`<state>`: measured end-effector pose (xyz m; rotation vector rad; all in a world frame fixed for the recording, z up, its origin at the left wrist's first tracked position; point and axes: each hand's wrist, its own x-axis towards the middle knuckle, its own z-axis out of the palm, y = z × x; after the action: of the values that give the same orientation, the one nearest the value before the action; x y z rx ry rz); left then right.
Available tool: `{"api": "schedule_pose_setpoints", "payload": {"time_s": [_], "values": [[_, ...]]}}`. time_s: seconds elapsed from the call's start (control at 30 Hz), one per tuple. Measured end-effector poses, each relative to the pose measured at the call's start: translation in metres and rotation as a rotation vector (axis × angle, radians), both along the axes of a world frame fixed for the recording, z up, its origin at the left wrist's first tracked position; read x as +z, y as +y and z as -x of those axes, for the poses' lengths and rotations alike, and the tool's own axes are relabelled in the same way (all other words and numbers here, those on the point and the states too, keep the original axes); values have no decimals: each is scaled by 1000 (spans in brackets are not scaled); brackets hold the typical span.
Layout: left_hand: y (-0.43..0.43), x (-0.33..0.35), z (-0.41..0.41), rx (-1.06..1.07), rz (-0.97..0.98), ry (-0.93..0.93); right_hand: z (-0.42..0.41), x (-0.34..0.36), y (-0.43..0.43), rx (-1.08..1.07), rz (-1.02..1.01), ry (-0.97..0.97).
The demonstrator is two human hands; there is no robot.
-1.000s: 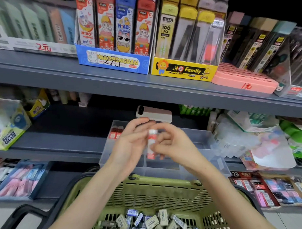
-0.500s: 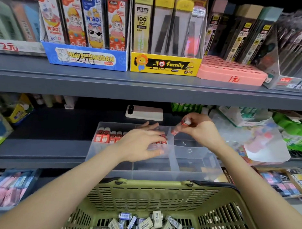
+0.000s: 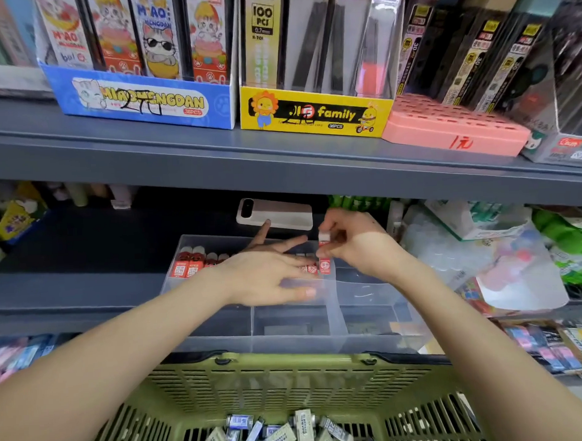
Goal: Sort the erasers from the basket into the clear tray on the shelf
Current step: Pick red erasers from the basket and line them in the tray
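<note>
Erasers, red-sleeved, stand upright in row in back-left compartment of clear tray, at front edge of grey metal shelf, stationery shop. Green slatted plastic basket just below tray holds loose heap of grey-wrapped erasers. Right hand pinches one red eraser upright at row's right end. Left hand flat, fingers spread over row. Phone lies behind tray.
</note>
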<state>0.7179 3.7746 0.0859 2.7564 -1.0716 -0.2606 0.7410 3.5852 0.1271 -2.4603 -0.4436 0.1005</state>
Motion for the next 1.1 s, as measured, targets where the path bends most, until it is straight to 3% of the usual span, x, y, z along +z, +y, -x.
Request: {"api": "schedule_pose_setpoints", "payload": {"time_s": [0.23,0.37,0.47,0.63,0.87,1.1], "values": [[5,0,4,24,62,-21,-2,-6,9,-25,175,38],[6,0,3,31,55,-13,0,-8,4,20,601,-283],[6,-1,3,30,61,-8,2,-11,2,38,744,-306],[6,-4,2,29,77,6,-1,-7,15,-215,563,-61],[6,-2,3,16,75,-12,3,-17,24,-262,700,-90],[18,3,29,125,343,-169,61,-16,3,-245,109,-275]]}}
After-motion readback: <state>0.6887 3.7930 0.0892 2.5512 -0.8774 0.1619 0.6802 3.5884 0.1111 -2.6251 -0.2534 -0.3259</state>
